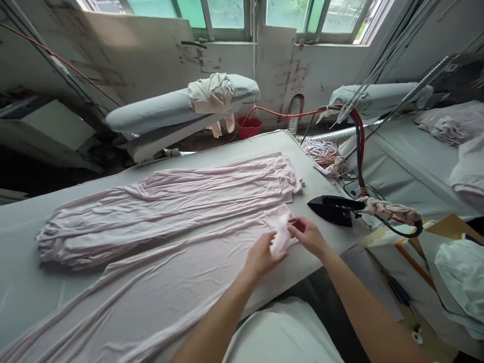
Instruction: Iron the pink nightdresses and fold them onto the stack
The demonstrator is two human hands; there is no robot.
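A pale pink garment [204,272] lies spread lengthwise over the near part of the padded table. At its right end my left hand [262,256] is closed on the bunched fabric, thumb towards the right. My right hand [307,234] pinches the edge of the same end between thumb and fingers. The cloth between the two hands is slightly lifted and blurred. Beyond it rests a pile of similar pink garments [181,201], stacked in long folds. Just right of my right hand, a black iron [335,209] with a cloth-wrapped cable lies on the table.
The padded table [22,282] reaches to the far left. Behind it stands a padded ironing arm [159,108] with a crumpled cloth on it, near a red bucket [249,127]. Hoses and a cable [361,151] hang at right. Boxes and white cloth [465,267] lie lower right.
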